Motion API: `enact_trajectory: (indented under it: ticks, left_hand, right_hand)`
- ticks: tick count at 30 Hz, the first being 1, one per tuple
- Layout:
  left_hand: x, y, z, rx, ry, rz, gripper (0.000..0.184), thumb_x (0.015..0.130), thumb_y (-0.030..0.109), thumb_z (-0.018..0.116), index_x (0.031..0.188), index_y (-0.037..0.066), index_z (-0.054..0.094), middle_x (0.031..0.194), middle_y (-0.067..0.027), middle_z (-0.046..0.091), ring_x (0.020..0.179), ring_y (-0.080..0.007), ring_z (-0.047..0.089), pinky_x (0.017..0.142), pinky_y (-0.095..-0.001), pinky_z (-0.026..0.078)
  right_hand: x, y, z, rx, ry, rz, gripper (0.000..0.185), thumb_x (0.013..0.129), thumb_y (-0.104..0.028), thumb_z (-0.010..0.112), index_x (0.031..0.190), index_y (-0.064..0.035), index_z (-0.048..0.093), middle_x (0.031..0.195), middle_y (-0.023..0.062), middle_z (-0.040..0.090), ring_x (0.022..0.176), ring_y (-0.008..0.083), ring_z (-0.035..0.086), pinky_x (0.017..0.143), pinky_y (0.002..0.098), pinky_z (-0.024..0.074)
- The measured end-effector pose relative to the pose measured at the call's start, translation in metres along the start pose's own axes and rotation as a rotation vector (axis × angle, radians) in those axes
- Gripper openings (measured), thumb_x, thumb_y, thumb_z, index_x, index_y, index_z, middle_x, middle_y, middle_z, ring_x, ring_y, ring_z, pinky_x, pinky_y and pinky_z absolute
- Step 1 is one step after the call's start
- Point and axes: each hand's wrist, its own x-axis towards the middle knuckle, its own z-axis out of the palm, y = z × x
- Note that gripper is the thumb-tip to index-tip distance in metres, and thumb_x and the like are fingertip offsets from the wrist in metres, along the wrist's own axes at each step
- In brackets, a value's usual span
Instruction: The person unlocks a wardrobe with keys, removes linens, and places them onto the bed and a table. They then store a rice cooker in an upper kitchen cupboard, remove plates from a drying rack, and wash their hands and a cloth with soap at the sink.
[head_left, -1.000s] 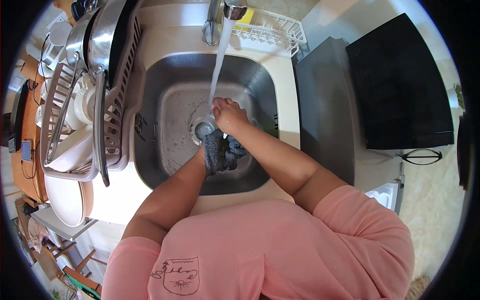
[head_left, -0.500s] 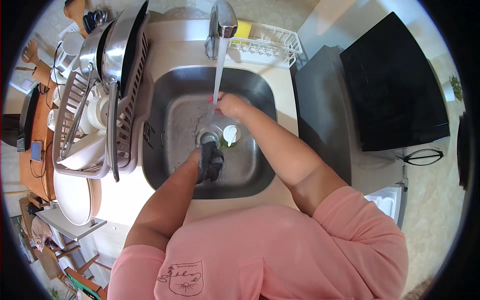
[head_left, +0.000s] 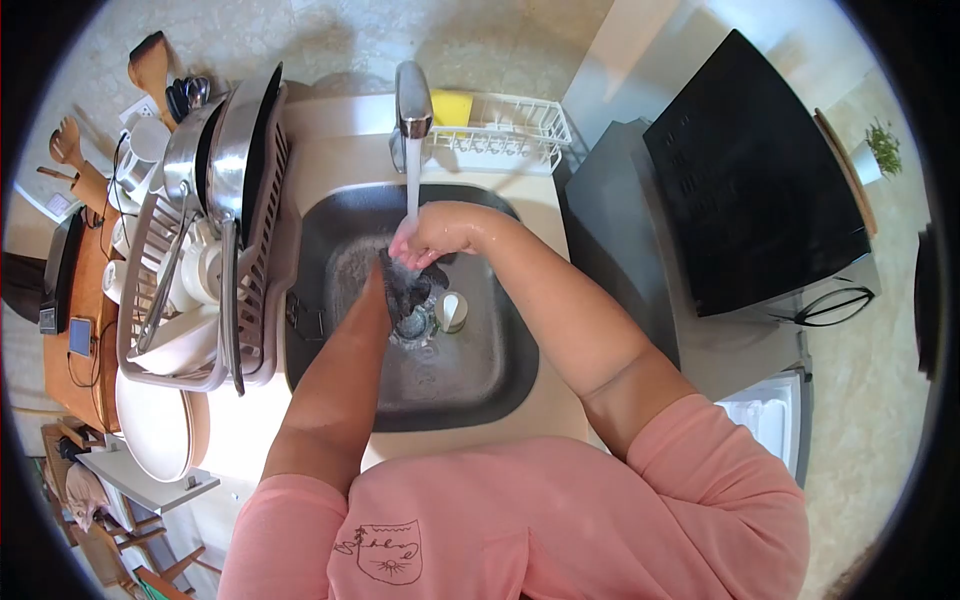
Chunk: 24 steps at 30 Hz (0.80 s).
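A wet dark grey cloth [head_left: 402, 292] is bunched in the sink [head_left: 470, 385], beside and partly over the drain [head_left: 414, 322]. My left hand [head_left: 380, 277] is closed on its left side, with most of the fingers hidden by the fabric. Above the cloth, my right hand [head_left: 424, 236] is at the water stream [head_left: 413, 180], its fingers slightly bent and pointing down. Whether those fingertips touch the fabric is unclear. A small round container with a white piece on top [head_left: 451, 310] sits right of the drain.
Water runs from the faucet [head_left: 413, 105]. Behind it stands a white wire rack [head_left: 510, 130] with a yellow sponge or cloth [head_left: 451, 108]. A dish rack [head_left: 200, 375] with pans and white dishes flanks the sink's left. A dark appliance [head_left: 770, 180] stands at the right.
The view has tilted up. My left hand has brought the cloth from the front of the sink up toward the stream. The two hands are now close together.
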Motion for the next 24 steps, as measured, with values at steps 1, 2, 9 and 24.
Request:
enact_trajectory:
  ticks: [1,2,9,24]
  left_hand:
    - [-0.001,0.002,0.006,0.008,-0.005,0.001,0.021,0.094,0.033,0.051,0.083,0.015,0.053,0.062,0.0023,0.049,0.046,-0.0103,0.047,0.04,-0.0246,0.039]
    - [-0.001,0.004,0.01,0.014,-0.009,0.003,0.021,0.094,0.033,0.051,0.084,0.015,0.053,0.063,0.0022,0.05,0.045,-0.0104,0.046,0.04,-0.0247,0.04]
    - [-0.003,0.012,0.026,0.036,-0.013,0.128,0.016,0.092,0.029,0.052,0.09,0.014,0.056,0.071,0.0007,0.054,0.054,-0.0121,0.05,0.048,-0.0262,0.043]
    - [-0.063,-0.017,-0.003,1.856,-0.101,0.803,0.026,0.072,0.024,0.063,0.096,0.015,0.061,0.097,-0.0064,0.062,0.096,-0.0273,0.059,0.082,-0.0368,0.046]
  right_hand:
    - [-0.001,-0.005,-0.003,-0.004,0.006,-0.004,0.025,0.088,-0.006,0.059,0.11,0.0032,0.063,0.098,0.0122,0.065,0.088,0.0192,0.064,0.082,0.0282,0.0539]
    - [0.002,-0.007,-0.008,0.033,0.115,-0.023,0.024,0.088,-0.007,0.059,0.109,0.0029,0.064,0.097,0.0117,0.065,0.087,0.0189,0.064,0.082,0.0277,0.0538]
    - [-0.001,-0.01,-0.005,0.03,-0.114,-0.015,0.024,0.088,-0.01,0.059,0.108,0.0031,0.064,0.097,0.0111,0.066,0.084,0.0172,0.064,0.077,0.0265,0.0532]
    - [-0.024,-0.003,0.029,0.196,0.057,-0.149,0.03,0.094,-0.019,0.053,0.112,0.0031,0.063,0.098,0.011,0.064,0.086,0.0165,0.063,0.079,0.0261,0.0515]
